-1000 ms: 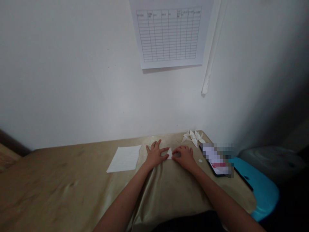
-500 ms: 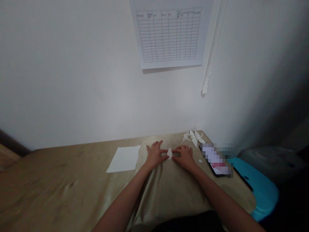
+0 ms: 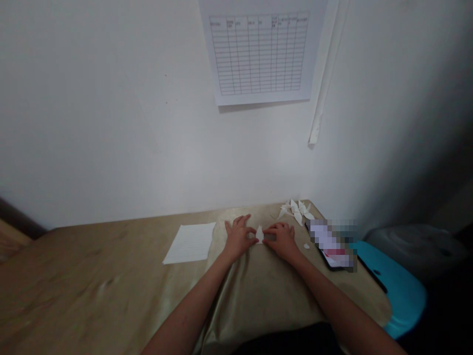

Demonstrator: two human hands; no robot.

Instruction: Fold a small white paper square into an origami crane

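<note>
A small folded piece of white paper (image 3: 259, 235), pointed at the top, is between my two hands just above or on the brown table cover. My left hand (image 3: 237, 238) grips its left edge with thumb and index finger, the other fingers spread. On the opposite edge, my right hand (image 3: 282, 240) pinches it the same way, its other fingers bent. Several folded white paper cranes (image 3: 295, 211) lie together near the back right corner. Left of my hands rests a lined sheet of paper (image 3: 190, 242).
Right of my right hand lie a paper scrap (image 3: 306, 246) and a phone (image 3: 330, 249) with a blurred screen. The shiny brown cloth (image 3: 111, 291) covers the table. A turquoise stool or chair (image 3: 402, 286) stands at the right edge. A printed table sheet (image 3: 260, 59) hangs on the wall.
Both hands stay almost in place, still pinching the folded paper. Only slight finger movement shows, and the paper's outline looks a little more pointed.
</note>
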